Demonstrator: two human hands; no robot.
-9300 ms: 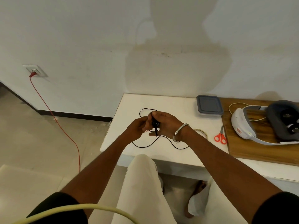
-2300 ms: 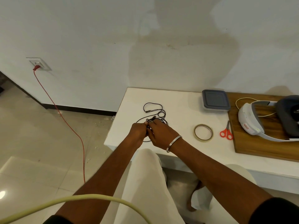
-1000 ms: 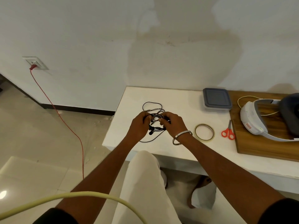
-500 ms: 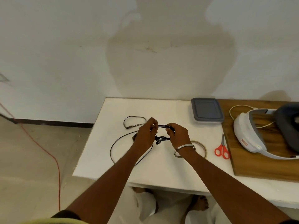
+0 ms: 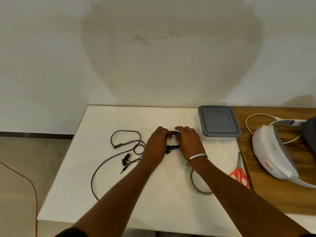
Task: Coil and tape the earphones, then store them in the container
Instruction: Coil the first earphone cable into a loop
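A black earphone cable wound into a small coil sits between my two hands above the white table. My left hand grips the coil's left side and my right hand grips its right side, fingers curled over the top strands. More black earphone cable lies loose on the table to the left, with earbuds and a jack plug. The container, its grey lid on, stands just right of my right hand. A tape roll lies partly under my right forearm.
Red-handled scissors lie at the edge of a wooden board on the right. A white headset with a pale cable rests on the board. A red cable runs over the floor on the left. The wall is close behind the table.
Both hands kept hold of the coil and carried it farther back, nearer the container. The camera rose and now looks more steeply down; the loose cable lies spread out on the left.
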